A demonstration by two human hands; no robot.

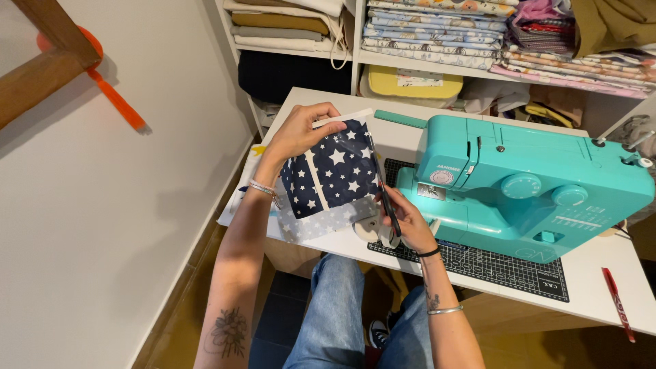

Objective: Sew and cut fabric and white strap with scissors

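My left hand [301, 133] grips the top edge of a navy fabric piece with white stars [335, 172], held up above the white table [601, 280]; a grey star-print band runs along the fabric's bottom. My right hand [408, 222] holds black-bladed scissors [385, 195] with pale handles, their blades pointing up along the fabric's right edge. Both hands are just left of the teal sewing machine [526, 191].
A black gridded cutting mat [499, 266] lies under the machine. A red pen [618, 304] rests near the table's right front edge. Shelves with folded fabrics [437, 31] stand behind. A white wall is on the left, with a wooden frame and orange strap [113, 96].
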